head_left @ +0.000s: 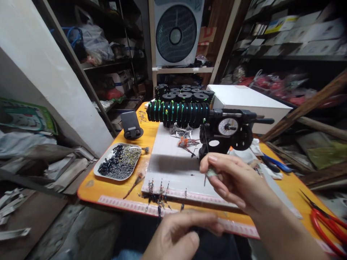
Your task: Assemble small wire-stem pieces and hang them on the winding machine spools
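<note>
My right hand [233, 177] is closed in a pinch in front of the winder, with a thin dark stick-like piece [205, 180] jutting below its fingertips. Something pale green [211, 172] shows between those fingers; I cannot make out what it is. A dark line drops from the black hand-cranked winder [227, 126], which has a round dial, towards this pinch. My left hand [184, 231] hangs lower, in front of the table edge, its fingers bent together and slightly blurred. What it may hold is hidden. Black foam spools [179, 112] wound with green-blue line form a row on the winder's shaft.
A white tray [118, 177] of small dark and grey pieces stands left, near a black phone stand [131, 124]. Small metal parts [159, 191] line the white board's [173, 162] front edge. Red-handled scissors [325, 224] lie right; more spools [184, 95] and a white box [244, 95] stand behind.
</note>
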A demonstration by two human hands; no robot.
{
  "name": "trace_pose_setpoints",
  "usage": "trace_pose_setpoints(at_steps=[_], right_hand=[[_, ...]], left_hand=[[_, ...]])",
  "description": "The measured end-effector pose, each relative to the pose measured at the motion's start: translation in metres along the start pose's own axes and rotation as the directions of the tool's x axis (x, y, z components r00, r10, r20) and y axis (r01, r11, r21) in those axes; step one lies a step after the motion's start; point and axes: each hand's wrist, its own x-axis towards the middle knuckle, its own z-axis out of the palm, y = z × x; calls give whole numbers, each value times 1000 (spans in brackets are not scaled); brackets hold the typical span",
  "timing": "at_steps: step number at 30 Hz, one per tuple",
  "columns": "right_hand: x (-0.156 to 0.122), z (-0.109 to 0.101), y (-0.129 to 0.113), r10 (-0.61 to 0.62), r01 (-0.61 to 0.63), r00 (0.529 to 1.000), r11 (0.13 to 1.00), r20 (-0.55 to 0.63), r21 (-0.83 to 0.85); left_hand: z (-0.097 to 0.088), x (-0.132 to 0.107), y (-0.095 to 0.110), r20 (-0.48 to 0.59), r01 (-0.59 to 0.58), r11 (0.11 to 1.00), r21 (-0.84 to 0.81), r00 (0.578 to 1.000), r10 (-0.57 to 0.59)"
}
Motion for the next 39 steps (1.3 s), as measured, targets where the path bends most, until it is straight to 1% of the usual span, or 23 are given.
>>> trace_pose_setpoints(at_steps=[1, 2, 4, 6, 8, 11, 14, 16, 17, 19, 21, 23, 25, 28, 32, 35, 37, 39], right_hand=[[-2, 1, -3, -7, 6, 1000, 998, -10, -57], [-3, 2, -5, -21, 19, 1000, 993, -22, -113], [-4, 3, -8, -59, 52, 998, 979, -28, -195], [-3, 3, -10, -84, 76, 996, 962, -19, -261], [-3, 3, -10, -81, 70, 997, 942, -20, -327], [-4, 4, -11, -75, 52, 996, 915, -42, -400], [-5, 4, -11, -91, 69, 995, 911, -34, -406], [-3, 3, -10, -79, 66, 996, 939, -27, -338], [-1, 3, -10, -55, 50, 998, 968, -15, -246], [5, 4, -9, 2, -2, 1000, 1000, 25, 16], [12, 7, -8, 33, -46, 998, 969, 57, 242], [19, 11, -8, 29, -35, 999, 938, 24, 345], [24, 14, -9, -1, 15, 999, 919, -34, 393], [28, 15, -9, -38, 76, 995, 892, -94, 446], [29, 15, -7, 0, 46, 995, 889, -101, 455], [30, 15, -5, 13, 41, 993, 888, -114, 459], [31, 15, -3, 17, 40, 993, 886, -118, 462], [32, 14, -2, 17, 41, 993, 885, -119, 463]], left_hand=[[3, 6, 4, -32, -54, 998, 30, 998, 55], [6, 12, 9, -61, -69, 997, 40, 996, 72], [12, 24, 18, -101, -26, 999, 39, 994, 30], [17, 35, 28, -125, 15, 995, 101, 992, -3], [20, 43, 37, -122, 42, 983, 179, 992, -20], [20, 51, 45, -114, 72, 957, 282, 993, -41], [17, 56, 48, -132, 79, 945, 316, 990, -39], [15, 59, 46, -138, 62, 951, 302, 990, -21], [15, 60, 44, -139, 50, 957, 285, 990, -11], [15, 61, 38, -142, 9, 972, 233, 990, 25], [17, 58, 27, -152, -49, 986, 156, 986, 73], [17, 53, 13, -186, -96, 993, 75, 977, 109], [16, 46, -2, -217, -77, 997, 13, 973, 78], [11, 35, -21, -193, -10, 994, -106, 981, -11], [4, 24, -32, -185, -13, 953, -303, 982, -46], [0, 17, -38, -109, 52, 892, -449, 988, -112], [-2, 12, -47, -71, 92, 862, -499, 987, -147], [-5, 7, -56, -77, 105, 857, -505, 983, -166]])
